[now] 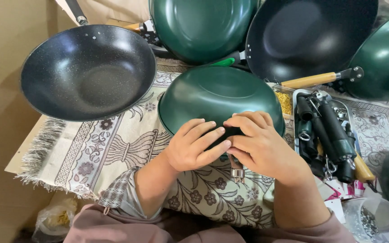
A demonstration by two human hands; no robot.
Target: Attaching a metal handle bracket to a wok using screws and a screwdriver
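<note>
- Green wok (212, 92) lies upside down on the patterned cloth (113, 148), at centre of the work surface, directly in front of the person.
- Left hand (194, 146) rests on the near edge of the green wok, fingers curled over the rim, pointing right. Grip: fingers closed loosely on the wok edge.
- Right hand (257, 144) lies on the same near edge, fingers curled and pointing left; fingertips of both hands meet or nearly meet. Grip: closed on the wok edge; what lies under the fingers is hidden.
- A small metal bracket (237, 170) pokes out below the two hands, hanging from the wok's near rim over the cloth.
- Black speckled wok (88, 72) sits open side up at upper left, partly over the cloth's edge, near the green wok but apart from it.
- Second green wok (201, 27) leans at top centre, just behind the held one, underside towards the camera.
- Dark wok (309, 36) stands tilted at upper right, inside showing; a wooden handle (311, 80) with a dark metal end lies below it.
- Another green wok (383, 58) is cut by the right edge.
- Tray (296, 96) to the right of the right hand holds dark handles (332, 130), stacked lengthwise.
- Clear container (374, 220) at lower right holds small metal parts; too small to identify.
</note>
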